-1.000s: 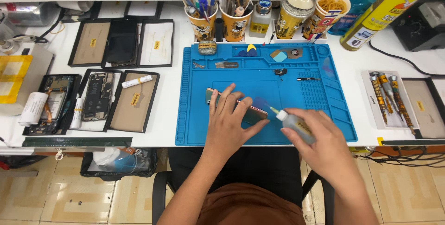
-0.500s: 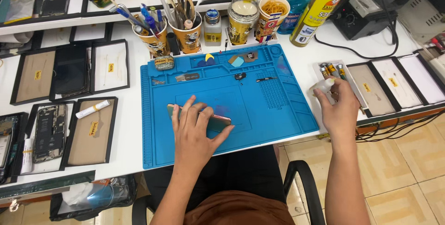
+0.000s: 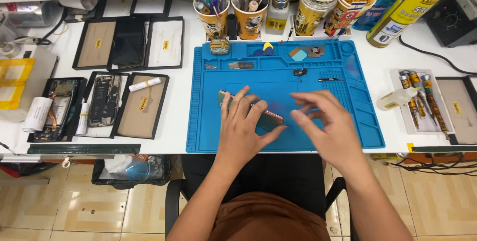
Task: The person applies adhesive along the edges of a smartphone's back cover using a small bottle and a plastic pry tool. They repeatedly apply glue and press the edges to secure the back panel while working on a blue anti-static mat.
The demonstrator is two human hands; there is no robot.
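- Knees in rust-brown cloth are showing at the bottom edge, above a black chair point(image 3: 174, 203) and a tiled floor.
- Left hand point(image 3: 242, 126) is lying flat on the phone point(image 3: 268, 118), fingers spread and pressing it onto the blue repair mat point(image 3: 367, 121); it is not curled around it.
- Right hand point(image 3: 325, 124) is hovering just beside the phone's right end, fingers loosely bent and open, holding nothing; whether a fingertip is touching the phone cannot be told.
- Phone is lying slantwise near the middle of the mat, mostly hidden under the left fingers, only its ends and one long edge showing.
- Small dark parts point(image 3: 299, 72) and guitar-pick-shaped tools point(image 3: 268, 47) are sitting in the mat's far recesses, well apart from the hands.
- Small white squeeze bottle point(image 3: 396, 99) is lying on the white table right of the mat, next to a tray of screwdrivers point(image 3: 420, 97).
- Opened phones in black trays point(image 3: 104, 101) are lying to the left, with a white roll point(image 3: 37, 114) at the edge.
- Paper cups of pens and tweezers point(image 3: 213, 12), jars point(image 3: 314, 5), a cup of rubber bands point(image 3: 354, 0) and a yellow spray can point(image 3: 410, 7) are lining the far side of the table.
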